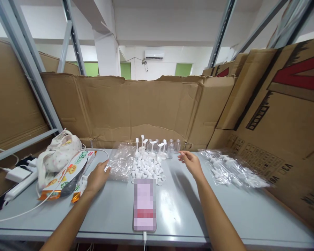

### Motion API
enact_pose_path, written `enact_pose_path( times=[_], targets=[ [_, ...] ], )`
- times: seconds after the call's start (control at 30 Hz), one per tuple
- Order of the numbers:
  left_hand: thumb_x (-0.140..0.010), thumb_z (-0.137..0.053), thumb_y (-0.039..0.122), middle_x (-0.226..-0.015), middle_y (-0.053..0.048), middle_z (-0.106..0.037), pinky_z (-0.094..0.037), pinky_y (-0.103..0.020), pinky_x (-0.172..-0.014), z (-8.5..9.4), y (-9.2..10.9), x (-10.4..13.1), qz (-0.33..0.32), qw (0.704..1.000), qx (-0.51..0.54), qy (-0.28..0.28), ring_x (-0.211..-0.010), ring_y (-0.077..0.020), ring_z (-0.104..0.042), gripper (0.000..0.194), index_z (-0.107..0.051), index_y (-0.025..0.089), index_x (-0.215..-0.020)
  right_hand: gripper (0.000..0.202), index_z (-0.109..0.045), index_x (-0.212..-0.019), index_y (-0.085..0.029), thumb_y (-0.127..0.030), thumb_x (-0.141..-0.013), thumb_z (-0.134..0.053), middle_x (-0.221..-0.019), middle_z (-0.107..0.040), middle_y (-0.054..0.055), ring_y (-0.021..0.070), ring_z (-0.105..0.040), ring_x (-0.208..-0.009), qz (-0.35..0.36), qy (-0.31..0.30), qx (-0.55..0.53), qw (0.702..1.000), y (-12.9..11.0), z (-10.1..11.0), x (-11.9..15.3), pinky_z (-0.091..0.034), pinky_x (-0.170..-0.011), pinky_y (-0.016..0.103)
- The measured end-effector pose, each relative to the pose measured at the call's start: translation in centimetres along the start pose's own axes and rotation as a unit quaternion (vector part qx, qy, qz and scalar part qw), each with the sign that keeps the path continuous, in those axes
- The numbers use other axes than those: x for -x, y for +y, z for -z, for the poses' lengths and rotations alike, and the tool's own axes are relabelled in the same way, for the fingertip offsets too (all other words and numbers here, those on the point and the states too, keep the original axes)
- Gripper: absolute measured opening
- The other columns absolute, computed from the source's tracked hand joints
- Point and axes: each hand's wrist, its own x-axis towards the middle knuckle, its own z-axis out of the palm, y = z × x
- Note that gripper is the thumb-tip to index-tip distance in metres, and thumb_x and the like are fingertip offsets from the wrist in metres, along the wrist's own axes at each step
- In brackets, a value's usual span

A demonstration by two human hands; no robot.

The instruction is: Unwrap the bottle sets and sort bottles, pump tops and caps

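Observation:
My left hand (98, 177) is curled beside a crinkled clear plastic bag (120, 164). There is a small pale glint at its fingertips, and I cannot make out what is pinched there. To the right, my right hand (191, 163) hovers with bent fingers slightly apart, nothing visible in them. Its fingertips are close to several small clear bottles (170, 150) at the back. Between the hands lies a heap of small white plastic caps (146, 168). White pump heads (153, 145) on short stems stand upright behind the heap.
A phone (144, 205) with a charging cable lies in front. Clear bags of white pump parts (230, 169) lie at right. At left are a snack package (68, 174), a cloth bag (61, 150) and a power strip (21, 184). Cardboard (136, 104) walls the back.

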Motion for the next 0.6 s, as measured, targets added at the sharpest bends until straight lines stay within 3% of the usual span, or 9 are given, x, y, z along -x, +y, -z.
enact_pose_path(
  times=[0.13,0.23,0.33,0.47,0.6],
  targets=[
    [-0.085,-0.034,0.035,-0.124,-0.008,-0.053,-0.044,-0.034,-0.071,0.6,1.4,0.1,-0.005,0.989,-0.138,-0.047,-0.093,-0.0279,-0.061,0.045,-0.044,0.028,-0.128,0.044,-0.059,-0.104,-0.016,-0.044,-0.071,-0.056,-0.108,-0.060,0.018,0.0373,-0.048,-0.110,-0.037,0.044,0.139,0.989,1.9,3.7,-0.9,-0.030,-0.094,0.054],
    [-0.085,-0.033,0.034,-0.124,-0.008,-0.054,-0.044,-0.035,-0.072,0.7,1.9,-0.1,-0.022,0.985,-0.160,-0.063,-0.097,-0.0295,-0.059,0.045,-0.044,0.028,-0.128,0.058,-0.051,-0.120,-0.018,-0.048,-0.070,-0.056,-0.125,-0.049,0.019,0.0416,-0.036,-0.121,-0.155,0.057,0.398,0.902,4.1,6.6,-1.2,-0.024,-0.095,0.059],
    [-0.085,-0.033,0.035,-0.118,-0.008,-0.059,-0.043,-0.035,-0.072,0.6,2.1,-0.5,-0.027,0.984,-0.159,-0.078,-0.097,-0.0291,-0.060,0.046,-0.039,0.029,-0.131,0.068,-0.046,-0.126,-0.023,-0.056,-0.068,-0.056,-0.135,-0.039,0.019,0.0437,-0.026,-0.127,-0.259,0.038,0.486,0.834,6.3,8.8,-0.8,-0.023,-0.095,0.061],
    [-0.085,-0.033,0.040,-0.105,-0.012,-0.065,-0.043,-0.036,-0.070,0.4,2.5,-1.5,0.002,0.982,-0.172,-0.079,-0.091,-0.0304,-0.062,0.054,-0.028,0.026,-0.137,0.054,-0.049,-0.123,-0.022,-0.045,-0.074,-0.052,-0.134,-0.040,0.018,0.0409,-0.030,-0.125,-0.239,0.014,0.526,0.816,8.1,9.8,0.2,-0.022,-0.094,0.061],
    [-0.085,-0.033,0.043,-0.102,-0.016,-0.065,-0.042,-0.039,-0.073,0.0,3.1,-3.0,-0.006,0.981,-0.183,-0.065,-0.098,-0.0337,-0.058,0.054,-0.033,0.023,-0.135,0.045,-0.054,-0.117,-0.020,-0.037,-0.076,-0.050,-0.128,-0.043,0.021,0.0410,-0.036,-0.119,-0.204,0.016,0.533,0.821,8.0,9.2,1.0,-0.023,-0.093,0.059]
  ],
)
